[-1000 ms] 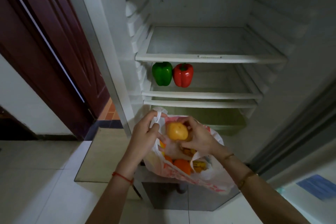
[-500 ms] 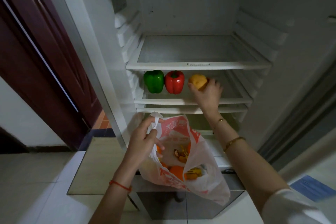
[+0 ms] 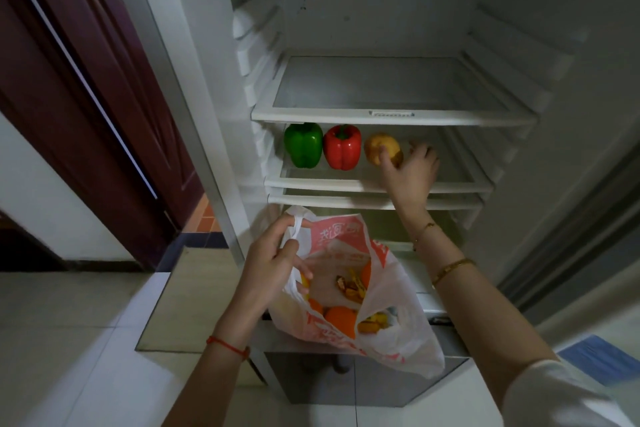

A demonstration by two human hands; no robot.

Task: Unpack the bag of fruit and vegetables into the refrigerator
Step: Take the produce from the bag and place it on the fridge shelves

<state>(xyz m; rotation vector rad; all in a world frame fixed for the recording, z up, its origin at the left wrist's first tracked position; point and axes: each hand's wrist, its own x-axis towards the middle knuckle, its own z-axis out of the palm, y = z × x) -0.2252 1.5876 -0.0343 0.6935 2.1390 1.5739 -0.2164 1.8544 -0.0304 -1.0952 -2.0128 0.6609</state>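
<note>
Three pieces of produce sit in a row on the second shelf [image 3: 346, 184] of the open refrigerator [image 3: 381, 10]: a green pepper [image 3: 303, 145], a red pepper [image 3: 342, 147] touching it, and a yellow fruit [image 3: 378, 148] just beside the red one. The right hand [image 3: 412, 170] reaches onto that shelf with its thumb lying against the front of the yellow fruit and its fingers loosely spread past the fruit's far side; whether the fingers still grip the fruit cannot be told. The fruit rests on the shelf glass under this hand.

Below and toward the person from that grip, the left hand [image 3: 273, 263] pinches a handle of the white and red plastic bag [image 3: 388, 315], holding its mouth open in front of the lower shelves. Inside the bag, under the left fingers, lie an orange fruit [image 3: 341, 321] and some small yellow and brown items too crumpled to name.

Above the right hand the top glass shelf [image 3: 391, 114] overhangs the peppers and narrows the gap the hand reaches through. Just under the right wrist sits another shelf edge [image 3: 332, 200]. To the left of the left hand stand a dark red door [image 3: 86, 97] and pale floor tiles [image 3: 69, 340]; a red string circles the left wrist and gold bracelets circle the right.
</note>
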